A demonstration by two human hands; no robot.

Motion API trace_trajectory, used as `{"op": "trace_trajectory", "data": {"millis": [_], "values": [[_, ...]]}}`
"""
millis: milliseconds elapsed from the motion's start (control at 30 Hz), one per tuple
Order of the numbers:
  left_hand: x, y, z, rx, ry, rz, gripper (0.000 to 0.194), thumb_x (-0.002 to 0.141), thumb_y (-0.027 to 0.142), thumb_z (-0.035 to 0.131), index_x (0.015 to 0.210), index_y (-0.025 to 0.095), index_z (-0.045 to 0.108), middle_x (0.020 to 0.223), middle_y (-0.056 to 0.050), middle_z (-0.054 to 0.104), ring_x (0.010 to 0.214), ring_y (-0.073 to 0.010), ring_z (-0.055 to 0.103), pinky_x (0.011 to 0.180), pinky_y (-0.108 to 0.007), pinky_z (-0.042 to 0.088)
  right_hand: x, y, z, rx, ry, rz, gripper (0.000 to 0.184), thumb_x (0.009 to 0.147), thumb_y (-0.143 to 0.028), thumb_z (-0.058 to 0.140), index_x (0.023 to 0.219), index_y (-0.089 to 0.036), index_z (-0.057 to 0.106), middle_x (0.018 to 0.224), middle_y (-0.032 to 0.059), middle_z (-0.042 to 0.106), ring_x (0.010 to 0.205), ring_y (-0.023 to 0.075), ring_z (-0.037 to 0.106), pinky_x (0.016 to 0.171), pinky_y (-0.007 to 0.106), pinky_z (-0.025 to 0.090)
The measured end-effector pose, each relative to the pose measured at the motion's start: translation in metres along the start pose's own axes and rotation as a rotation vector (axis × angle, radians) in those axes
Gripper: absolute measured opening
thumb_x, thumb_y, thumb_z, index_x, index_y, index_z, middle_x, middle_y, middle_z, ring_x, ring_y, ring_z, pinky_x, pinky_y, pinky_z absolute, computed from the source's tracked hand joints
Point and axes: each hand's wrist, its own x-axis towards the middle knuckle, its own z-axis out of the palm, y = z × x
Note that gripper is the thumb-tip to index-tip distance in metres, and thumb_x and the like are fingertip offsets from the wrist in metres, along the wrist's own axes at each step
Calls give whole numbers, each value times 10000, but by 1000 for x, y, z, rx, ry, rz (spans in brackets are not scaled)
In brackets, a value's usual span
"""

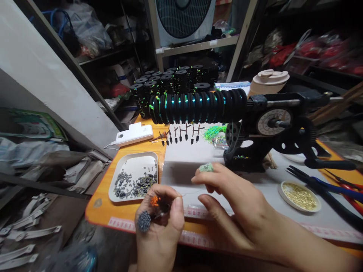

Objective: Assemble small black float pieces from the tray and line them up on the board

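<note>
My left hand (pixel 163 226) is pinched closed at thumb and forefinger, and a thin pale line (pixel 191 193) runs from the pinch toward the right. Small orange pieces (pixel 154 201) show inside its curled fingers. A dark grey speckled lump (pixel 144 221) sits at the hand's outer side; I cannot make out what it is. My right hand (pixel 238 204) hovers just right of the line, thumb and fingers apart, with a pale green wrap (pixel 206 167) on one finger. Beside the left hand, a white tray (pixel 115 189) holds many small dark cylindrical parts (pixel 124 185).
Behind my hands stands a black hand-cranked winder (pixel 272 121) carrying a row of black spools (pixel 198 106). Small black parts on stems (pixel 181 136) lie below it. A dish of gold-coloured pieces (pixel 300 196), pliers (pixel 320 185), a white power bank (pixel 134 135) and a lidded cup (pixel 268 83) surround the work area.
</note>
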Motion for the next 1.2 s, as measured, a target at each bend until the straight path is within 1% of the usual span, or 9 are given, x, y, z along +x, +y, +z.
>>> {"op": "trace_trajectory", "data": {"millis": [100,200,367,633,767,900,1000,1100,1200], "values": [[5,-6,-5,-85,-83,-41,129,830,284,688,739,216,626,657,26,565,602,-131,535,601,-241,461,1,-1,1,41,-15,-2,143,939,-41,473,1019,-141,538,853,67,582,764,183,520,656,289,467],[8,-10,-8,-173,-162,-99,207,817,364,719,738,205,613,632,20,520,602,-144,520,613,-272,468,1,-1,3,71,-11,14,136,937,-28,481,945,-136,563,780,35,523,707,160,462,605,273,420],[5,-10,-6,-192,-143,-111,223,809,390,733,753,202,626,682,9,549,636,-146,533,624,-266,463,1,-3,2,158,14,47,140,920,-7,500,915,-134,559,777,17,513,715,134,459,613,251,404],[1,-3,2,-226,-118,-136,122,793,278,755,724,220,673,660,39,596,619,-111,520,617,-191,445,2,-3,3,196,25,85,145,930,-24,495,942,-153,559,786,17,537,710,137,472,615,262,401],[-1,-3,3,-215,-114,-134,83,797,243,729,729,235,681,647,44,611,595,-109,519,592,-195,437,1,-2,3,216,7,101,136,939,-33,497,958,-151,561,796,22,545,723,139,481,622,264,403],[-2,-5,0,-118,-147,-141,55,799,260,716,748,254,698,585,53,524,497,-105,398,465,-218,342,-1,-1,4,227,7,95,139,942,-23,490,954,-140,562,795,21,543,732,133,479,632,255,406],[-1,-7,-2,-112,-148,-132,40,779,260,737,744,275,723,548,62,463,460,-97,311,431,-229,275,-1,0,3,222,13,73,145,934,-11,487,944,-135,562,789,21,539,724,130,465,628,248,406],[0,-7,-3,-100,-155,-105,34,767,264,757,738,280,750,541,54,502,455,-97,316,435,-234,285,-1,0,0,219,7,63,174,918,-1,471,1008,-125,554,829,35,558,733,135,479,651,252,429],[1,-7,-5,-74,-140,-82,25,797,261,743,808,284,749,585,47,544,485,-100,388,461,-217,341,-1,-1,-2,175,-7,36,247,904,-19,485,1137,-97,513,940,80,602,818,153,529,698,257,460]]}}
